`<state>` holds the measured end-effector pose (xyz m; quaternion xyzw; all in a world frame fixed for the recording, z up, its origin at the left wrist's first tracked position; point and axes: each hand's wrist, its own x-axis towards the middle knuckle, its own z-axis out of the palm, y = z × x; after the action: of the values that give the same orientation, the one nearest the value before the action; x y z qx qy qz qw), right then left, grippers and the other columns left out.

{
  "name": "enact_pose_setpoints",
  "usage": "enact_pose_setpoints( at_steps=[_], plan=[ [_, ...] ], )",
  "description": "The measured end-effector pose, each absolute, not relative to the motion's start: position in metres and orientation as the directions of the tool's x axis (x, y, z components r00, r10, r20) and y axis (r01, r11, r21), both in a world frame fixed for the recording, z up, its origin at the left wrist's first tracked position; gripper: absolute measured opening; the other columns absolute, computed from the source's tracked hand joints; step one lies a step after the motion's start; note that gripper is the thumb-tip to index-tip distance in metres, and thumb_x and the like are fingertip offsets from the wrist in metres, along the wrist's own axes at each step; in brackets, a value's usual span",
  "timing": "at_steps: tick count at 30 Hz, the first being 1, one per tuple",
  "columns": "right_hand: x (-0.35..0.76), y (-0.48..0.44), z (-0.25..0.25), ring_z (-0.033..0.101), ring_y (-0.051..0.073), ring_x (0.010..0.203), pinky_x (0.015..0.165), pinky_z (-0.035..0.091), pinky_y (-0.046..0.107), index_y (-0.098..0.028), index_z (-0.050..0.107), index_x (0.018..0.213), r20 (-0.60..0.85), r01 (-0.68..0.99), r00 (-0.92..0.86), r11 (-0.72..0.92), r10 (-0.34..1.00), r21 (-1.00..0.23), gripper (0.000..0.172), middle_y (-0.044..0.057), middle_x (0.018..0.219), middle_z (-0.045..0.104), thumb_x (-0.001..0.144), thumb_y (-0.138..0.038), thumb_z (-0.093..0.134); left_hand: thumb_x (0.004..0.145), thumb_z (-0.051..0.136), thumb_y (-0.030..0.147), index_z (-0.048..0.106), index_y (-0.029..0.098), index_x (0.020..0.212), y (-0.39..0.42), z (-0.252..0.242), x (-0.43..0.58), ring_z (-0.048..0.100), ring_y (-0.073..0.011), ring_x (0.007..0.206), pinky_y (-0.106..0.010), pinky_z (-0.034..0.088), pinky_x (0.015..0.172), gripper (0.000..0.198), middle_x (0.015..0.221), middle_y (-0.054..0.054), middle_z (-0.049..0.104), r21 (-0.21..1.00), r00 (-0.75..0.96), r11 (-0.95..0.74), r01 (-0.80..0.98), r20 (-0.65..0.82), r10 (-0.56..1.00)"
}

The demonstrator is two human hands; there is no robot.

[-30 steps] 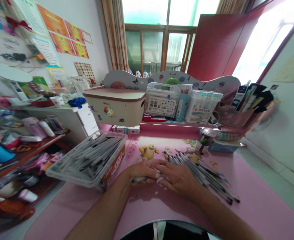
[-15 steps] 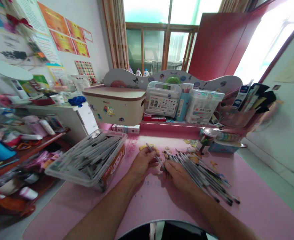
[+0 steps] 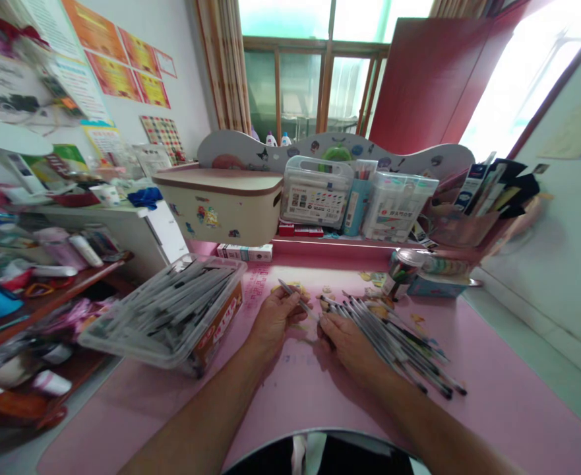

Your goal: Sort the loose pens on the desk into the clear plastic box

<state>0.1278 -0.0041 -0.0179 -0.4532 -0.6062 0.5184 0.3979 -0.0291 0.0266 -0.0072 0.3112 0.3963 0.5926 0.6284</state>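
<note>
A slim grey pen (image 3: 286, 286) slants between my two hands above the pink table. My left hand (image 3: 273, 323) pinches its upper part between thumb and fingers. At the pen's lower end, the fingers of my right hand (image 3: 347, 340) are closed around the tip, which they hide. Just right of that hand lies a loose pile of similar pens (image 3: 394, 343), several with dark ends. To the left, a clear plastic box (image 3: 164, 361) heaped with grey pens (image 3: 186, 303) rests on a brown printed carton (image 3: 223, 323).
Behind my hands, a shelf carries a cream lidded bin (image 3: 221, 208), clear marker cases (image 3: 314, 194) and a pink pen holder (image 3: 461, 224). A jar (image 3: 403, 270) and a blue box (image 3: 438, 287) stand at the table's back right. Cluttered shelves (image 3: 72, 277) are at left.
The view has shifted slightly. Both hands keep hold of the pen in nearly the same position, with its lower end still at my right fingers.
</note>
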Motion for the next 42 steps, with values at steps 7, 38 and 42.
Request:
enact_pose_setpoints(
  at_steps=[7,38,42],
  plan=[
    [0.1281,0.0019,-0.0163,0.045,0.013,0.057,0.055,0.035,0.025,-0.02,0.055,0.068,0.038,0.157,-0.152,0.062,0.988,-0.986,0.022,-0.004,0.06,0.05,0.079,-0.037,0.062,0.072,0.08,0.026,0.059,0.016,0.086,0.0258,-0.0087,-0.0285,0.071,-0.0144,0.072,-0.018,0.055,0.055,0.027,0.079,-0.004,0.072,0.849,-0.049,0.106,-0.517,-0.153,0.987],
    [0.1241,-0.0016,-0.0192,0.026,0.004,0.038,0.034,0.015,0.016,-0.023,0.048,0.084,-0.158,-0.348,-0.237,-0.236,0.959,-0.908,0.039,-0.011,0.055,0.041,0.076,-0.052,0.072,0.072,0.078,0.024,0.059,0.018,0.089,0.0244,-0.008,-0.0287,0.072,-0.0158,0.081,-0.024,0.056,0.07,0.026,0.083,-0.003,0.074,0.825,-0.007,0.059,-0.562,-0.076,0.997],
    [0.1252,-0.0006,-0.0232,0.028,0.003,0.038,0.034,0.018,0.016,-0.019,0.05,0.079,-0.212,-0.295,-0.253,-0.284,0.944,-0.912,0.042,-0.008,0.054,0.043,0.081,-0.059,0.063,0.072,0.078,0.024,0.059,0.018,0.089,0.0232,-0.0066,-0.0284,0.072,-0.016,0.08,-0.024,0.056,0.069,0.027,0.083,-0.003,0.074,0.835,-0.004,0.054,-0.547,-0.068,0.998]
  ],
)
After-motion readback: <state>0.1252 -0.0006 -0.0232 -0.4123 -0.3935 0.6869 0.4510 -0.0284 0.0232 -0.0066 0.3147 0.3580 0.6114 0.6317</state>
